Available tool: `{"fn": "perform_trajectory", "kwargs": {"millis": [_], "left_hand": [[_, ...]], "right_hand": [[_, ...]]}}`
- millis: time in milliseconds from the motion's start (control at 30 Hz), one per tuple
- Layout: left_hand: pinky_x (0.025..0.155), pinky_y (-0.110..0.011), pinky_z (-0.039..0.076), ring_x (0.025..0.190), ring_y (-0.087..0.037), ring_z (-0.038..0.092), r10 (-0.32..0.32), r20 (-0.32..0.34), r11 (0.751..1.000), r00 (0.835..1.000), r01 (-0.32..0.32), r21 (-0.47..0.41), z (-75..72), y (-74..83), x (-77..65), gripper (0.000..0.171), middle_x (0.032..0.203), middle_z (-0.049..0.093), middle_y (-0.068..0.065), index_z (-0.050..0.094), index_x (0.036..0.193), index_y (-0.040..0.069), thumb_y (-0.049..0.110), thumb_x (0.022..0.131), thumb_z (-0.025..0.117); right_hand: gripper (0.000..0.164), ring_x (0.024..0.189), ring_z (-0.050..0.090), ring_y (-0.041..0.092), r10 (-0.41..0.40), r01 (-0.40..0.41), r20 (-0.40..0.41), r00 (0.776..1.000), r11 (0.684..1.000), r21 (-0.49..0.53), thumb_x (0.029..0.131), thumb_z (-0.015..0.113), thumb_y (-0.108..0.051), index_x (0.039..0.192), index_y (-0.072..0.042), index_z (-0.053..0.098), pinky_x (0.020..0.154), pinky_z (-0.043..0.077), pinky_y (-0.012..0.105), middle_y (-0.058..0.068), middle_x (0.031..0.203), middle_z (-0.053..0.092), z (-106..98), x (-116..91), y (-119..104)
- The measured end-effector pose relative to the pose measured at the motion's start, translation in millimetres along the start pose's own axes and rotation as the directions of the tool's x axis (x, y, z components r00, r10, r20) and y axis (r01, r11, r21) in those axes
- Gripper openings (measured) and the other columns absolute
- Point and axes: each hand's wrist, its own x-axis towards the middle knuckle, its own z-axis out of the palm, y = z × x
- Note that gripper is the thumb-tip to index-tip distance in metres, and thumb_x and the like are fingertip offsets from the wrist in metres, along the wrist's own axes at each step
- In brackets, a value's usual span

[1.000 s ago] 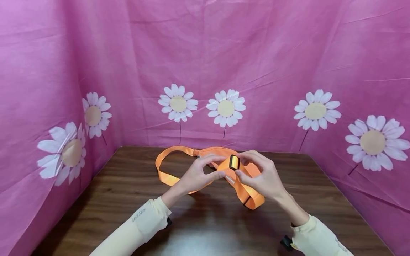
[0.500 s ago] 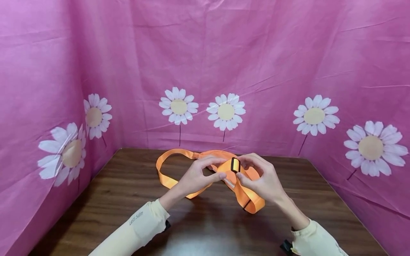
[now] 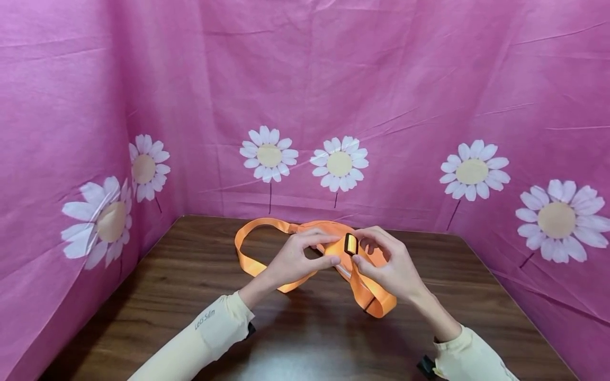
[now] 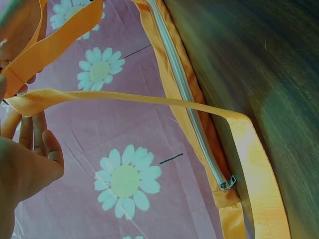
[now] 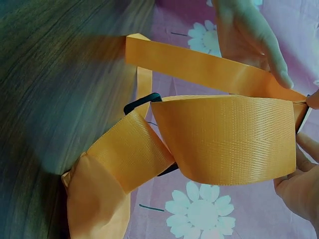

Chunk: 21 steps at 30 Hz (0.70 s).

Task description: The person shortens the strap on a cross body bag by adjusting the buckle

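Note:
An orange zippered bag (image 3: 324, 227) lies at the far side of the table, with its long orange strap (image 3: 245, 259) looped out to the left. My left hand (image 3: 295, 259) pinches the raised strap just left of a black slide buckle (image 3: 351, 244). Thumb and fingertips of my right hand (image 3: 393, 262) grip the buckle's right edge. Below it a strap loop (image 5: 224, 139) hangs down, running to a second black fitting (image 5: 142, 103) by the bag's end. In the left wrist view the zipper (image 4: 174, 64) appears closed.
The dark wooden table (image 3: 190, 296) reaches back to a pink curtain (image 3: 381, 79) printed with white daisies, which also closes in both sides.
Both hands keep their hold on the strap and buckle, with hardly any movement. The whole head view shifts slightly.

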Motion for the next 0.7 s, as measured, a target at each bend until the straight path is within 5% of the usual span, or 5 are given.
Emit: {"fn": "perform_trajectory", "kwargs": {"millis": [333, 700], "left_hand": [[0.076, -0.032, 0.052, 0.095, -0.011, 0.062, 0.009, -0.009, 1.000, 1.000, -0.009, -0.011, 4.2, 1.0, -0.5, 0.043, 0.109, 0.067, 0.010, 0.070, 0.131, 0.018, 0.032, 0.092, 0.080], [0.081, -0.033, 0.051, 0.094, -0.011, 0.063, 0.004, -0.037, 1.000, 0.999, -0.003, 0.009, 8.4, 0.3, 0.0, 0.046, 0.117, 0.068, 0.012, 0.068, 0.134, 0.020, 0.028, 0.091, 0.081]], "right_hand": [[0.038, 0.084, 0.058, 0.028, -0.007, 0.008, 0.016, 1.000, 0.997, -0.076, 0.078, 0.079, 0.010, 0.114, 0.002, 0.068, 0.072, 0.048, 0.033, 0.009, 0.097, 0.066, -0.5, 7.5, -37.4], [0.037, 0.081, 0.059, 0.025, 0.035, -0.030, 0.033, 0.999, 0.990, -0.139, 0.080, 0.080, 0.002, 0.114, -0.007, 0.070, 0.072, 0.045, 0.031, 0.001, 0.093, 0.064, 5.2, 3.0, -20.8]]}}
